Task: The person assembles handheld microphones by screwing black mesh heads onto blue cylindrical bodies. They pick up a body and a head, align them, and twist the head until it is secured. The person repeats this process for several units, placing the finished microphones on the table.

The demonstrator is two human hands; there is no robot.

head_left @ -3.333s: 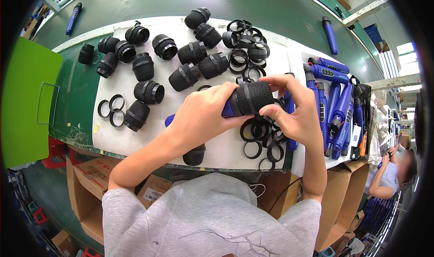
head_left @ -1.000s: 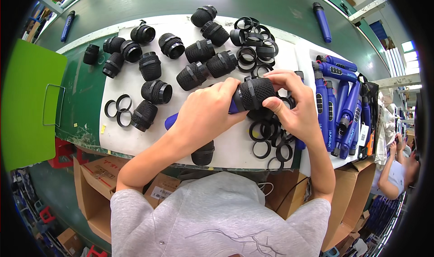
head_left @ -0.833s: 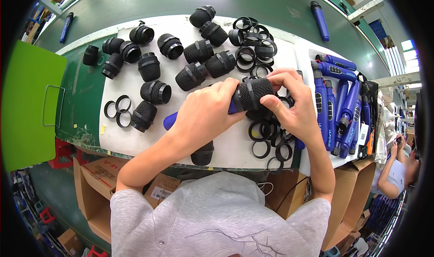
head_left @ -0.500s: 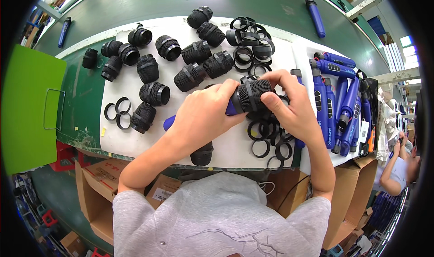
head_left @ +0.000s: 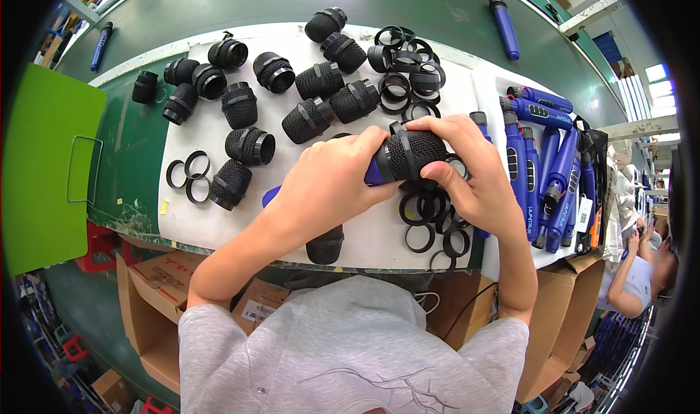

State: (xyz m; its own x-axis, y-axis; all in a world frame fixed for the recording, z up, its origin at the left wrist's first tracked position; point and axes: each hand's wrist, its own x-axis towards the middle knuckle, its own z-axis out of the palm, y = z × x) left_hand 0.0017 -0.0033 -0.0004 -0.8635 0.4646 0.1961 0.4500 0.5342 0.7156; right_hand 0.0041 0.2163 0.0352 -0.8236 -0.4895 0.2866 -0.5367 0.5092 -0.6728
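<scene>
My left hand [head_left: 332, 177] is closed round the blue body of a microphone [head_left: 375, 172], held tilted above the white sheet. At its upper end sits a black mesh head [head_left: 412, 154], with a dark band round it. Thumb and fingers of my right hand [head_left: 467, 170] pinch this mesh head from its outer side. Loose black mesh heads [head_left: 306, 120] lie to the left and beyond my hands. Black rings [head_left: 424, 206] are scattered below and beyond my right hand; part of that pile is hidden by it.
On the right lies a heap of blue microphone bodies [head_left: 539, 159]. Three more rings [head_left: 197, 165] rest at the left, near a bright green panel [head_left: 51, 166]. Single microphones [head_left: 504, 28] lie on the green surface beyond. Cardboard boxes [head_left: 558, 326] stand below the table's front edge.
My right fingers have shifted slightly on the mesh head, whose band now shows more. The left hand keeps its hold on the body. The whole view has moved a little.
</scene>
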